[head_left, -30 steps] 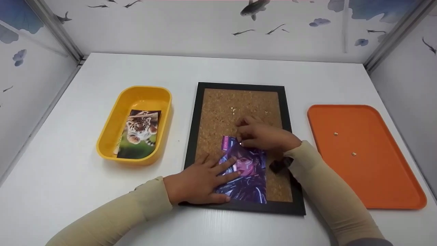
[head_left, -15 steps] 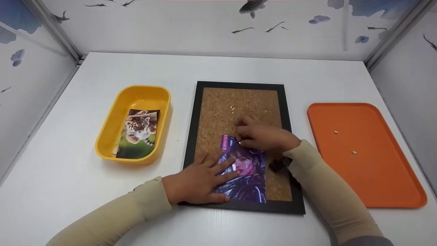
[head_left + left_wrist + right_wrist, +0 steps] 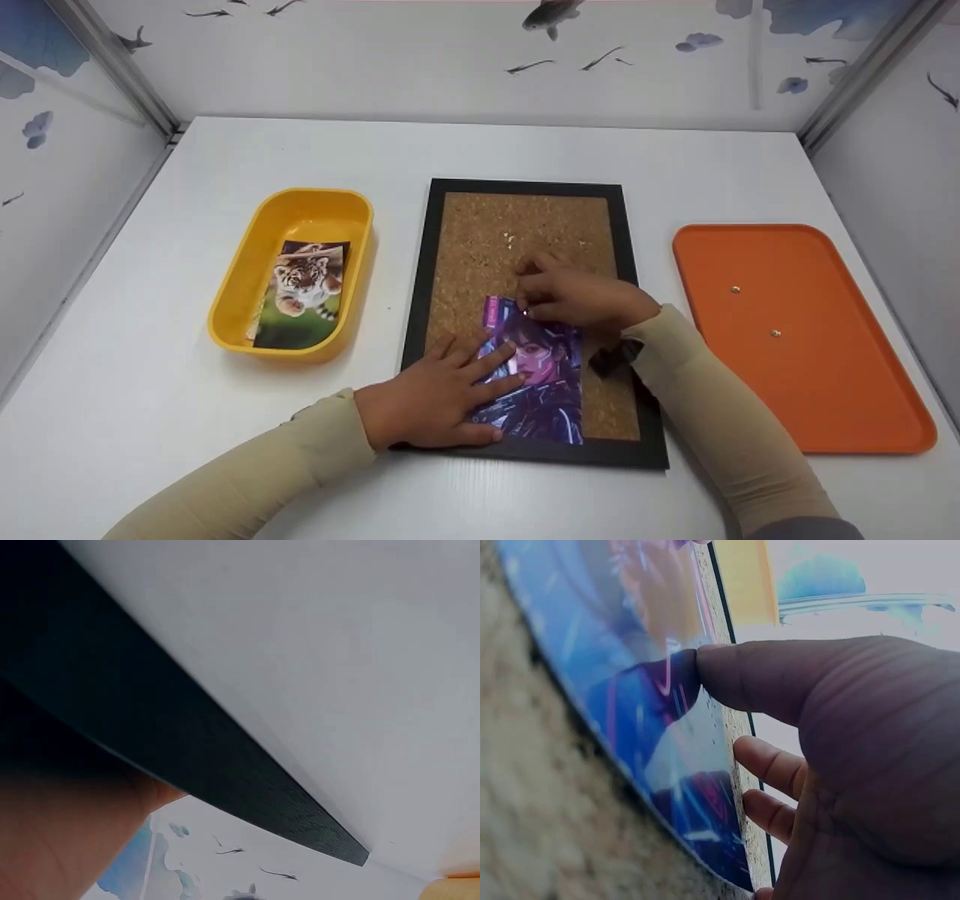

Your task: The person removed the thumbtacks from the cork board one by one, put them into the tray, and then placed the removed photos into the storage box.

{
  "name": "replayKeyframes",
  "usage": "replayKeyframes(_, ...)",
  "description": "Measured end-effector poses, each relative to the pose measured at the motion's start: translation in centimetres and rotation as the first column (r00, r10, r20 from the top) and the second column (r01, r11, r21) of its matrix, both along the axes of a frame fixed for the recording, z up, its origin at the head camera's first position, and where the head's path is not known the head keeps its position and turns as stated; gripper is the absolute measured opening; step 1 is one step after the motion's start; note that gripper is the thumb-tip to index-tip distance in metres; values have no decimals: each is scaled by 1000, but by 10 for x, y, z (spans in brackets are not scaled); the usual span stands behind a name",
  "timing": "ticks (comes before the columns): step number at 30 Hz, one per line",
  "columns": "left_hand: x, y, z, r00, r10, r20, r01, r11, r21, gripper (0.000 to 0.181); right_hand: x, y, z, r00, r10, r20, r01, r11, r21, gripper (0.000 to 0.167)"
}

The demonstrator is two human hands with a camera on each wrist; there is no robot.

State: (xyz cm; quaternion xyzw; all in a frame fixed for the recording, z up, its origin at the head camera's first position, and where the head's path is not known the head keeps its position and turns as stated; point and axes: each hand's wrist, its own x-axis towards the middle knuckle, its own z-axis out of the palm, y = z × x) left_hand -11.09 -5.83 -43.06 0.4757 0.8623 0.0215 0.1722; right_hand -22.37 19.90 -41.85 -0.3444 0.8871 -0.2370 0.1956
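A purple and blue picture card (image 3: 532,412) lies on the lower part of a cork board (image 3: 480,217) with a black frame. My left hand (image 3: 439,397) rests on the card's left side with fingers spread, its thumb over the frame's bottom edge. At the card's top edge my right hand (image 3: 574,296) has its fingers curled and its thumb tip against the card. A tiny bright thumbtack (image 3: 525,313) shows at that thumb tip, mostly hidden by the fingers. In the right wrist view the thumb (image 3: 742,675) touches the glossy card (image 3: 630,690), which bows up from the cork.
To the left stands a yellow tub (image 3: 217,330) with a tiger picture (image 3: 300,300) on top of other cards. An orange tray (image 3: 825,390) on the right holds two small metal tacks (image 3: 736,289). Patterned white panels enclose the table's back and sides.
Both hands keep the same place on the card and board. Only the head view has shifted slightly.
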Motion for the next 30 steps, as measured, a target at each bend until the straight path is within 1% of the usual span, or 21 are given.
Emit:
replayKeyframes(11,-1,0,1,1000,8,29,-8,1000,-5,73,0,0,-1,1000,-7,-17,8,1000,19,8)
replayKeyframes(17,0,0,0,1000,5,21,-5,1000,-7,73,1,-1,0,998,18,-55,-15,999,50,8)
replayKeyframes(23,0,0,0,1000,8,22,-8,1000,-16,73,1,-2,0,997,2,-73,3,998,68,8)
replayKeyframes(30,0,0,1,1000,15,18,-14,1000,-9,73,1,-3,-2,993,18,-120,-10,998,66,6)
